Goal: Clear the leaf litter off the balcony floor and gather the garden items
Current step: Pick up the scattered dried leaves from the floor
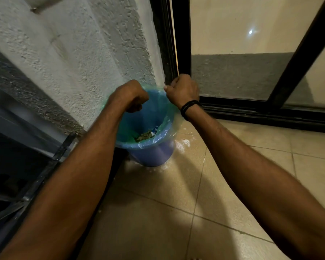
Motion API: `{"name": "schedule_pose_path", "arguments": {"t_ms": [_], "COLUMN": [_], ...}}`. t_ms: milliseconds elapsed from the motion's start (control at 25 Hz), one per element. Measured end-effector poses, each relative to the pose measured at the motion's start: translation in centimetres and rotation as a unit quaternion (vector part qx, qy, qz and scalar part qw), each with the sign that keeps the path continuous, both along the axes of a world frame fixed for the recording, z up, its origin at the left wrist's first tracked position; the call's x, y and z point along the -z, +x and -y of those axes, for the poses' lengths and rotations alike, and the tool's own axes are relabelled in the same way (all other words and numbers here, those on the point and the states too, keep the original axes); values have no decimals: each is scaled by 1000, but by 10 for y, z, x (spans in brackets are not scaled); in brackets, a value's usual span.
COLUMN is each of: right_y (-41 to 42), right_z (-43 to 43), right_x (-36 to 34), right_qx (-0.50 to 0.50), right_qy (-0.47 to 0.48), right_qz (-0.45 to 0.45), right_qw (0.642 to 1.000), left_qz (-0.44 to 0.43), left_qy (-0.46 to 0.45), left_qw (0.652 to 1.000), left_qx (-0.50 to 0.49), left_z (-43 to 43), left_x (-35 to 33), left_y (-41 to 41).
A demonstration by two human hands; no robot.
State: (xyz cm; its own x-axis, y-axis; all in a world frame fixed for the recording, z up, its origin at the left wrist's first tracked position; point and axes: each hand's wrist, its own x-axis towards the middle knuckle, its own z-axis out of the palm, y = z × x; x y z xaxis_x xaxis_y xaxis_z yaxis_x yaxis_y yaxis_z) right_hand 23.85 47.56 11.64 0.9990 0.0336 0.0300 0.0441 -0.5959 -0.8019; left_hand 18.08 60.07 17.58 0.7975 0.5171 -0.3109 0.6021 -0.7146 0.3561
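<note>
One bin (154, 156), one green liner (164, 111), one leaf-litter heap (144, 136), two hands (129, 96) (183, 90), one wristband (189, 107).

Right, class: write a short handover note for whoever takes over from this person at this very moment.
Left hand grips the rim of the bag on the wall side; right hand pinches it on the door side. The bag lines the blue bin, standing on the floor in the corner. Done: some leaf litter lies in the bag. Left: probably lifting or tying the bag; no other garden items show.

a blue bin (154, 154) stands on the beige tiled floor (176, 212) beside white specks (184, 142).
</note>
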Motion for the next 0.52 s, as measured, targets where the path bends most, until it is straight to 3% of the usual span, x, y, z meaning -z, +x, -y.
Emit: {"name": "schedule_pose_path", "arguments": {"t_ms": [120,280,440,520], "right_y": [1,-3,-4,-8], "right_z": [23,43,53,58], "right_x": [15,33,42,40], "right_qx": [-17,-12,16,10], "right_qy": [-39,56,67,170], "right_qz": [-116,-173,-166,-219], "right_qw": [992,983,984,961], "left_qz": [-18,20,84,114], "left_qy": [-42,-23,28,36], "left_qw": [999,998,993,990], "left_qx": [21,56,82,77], "left_z": [12,28,41,45], "left_x": [-2,2,-3,-5], "left_y": [4,17,26,30]}}
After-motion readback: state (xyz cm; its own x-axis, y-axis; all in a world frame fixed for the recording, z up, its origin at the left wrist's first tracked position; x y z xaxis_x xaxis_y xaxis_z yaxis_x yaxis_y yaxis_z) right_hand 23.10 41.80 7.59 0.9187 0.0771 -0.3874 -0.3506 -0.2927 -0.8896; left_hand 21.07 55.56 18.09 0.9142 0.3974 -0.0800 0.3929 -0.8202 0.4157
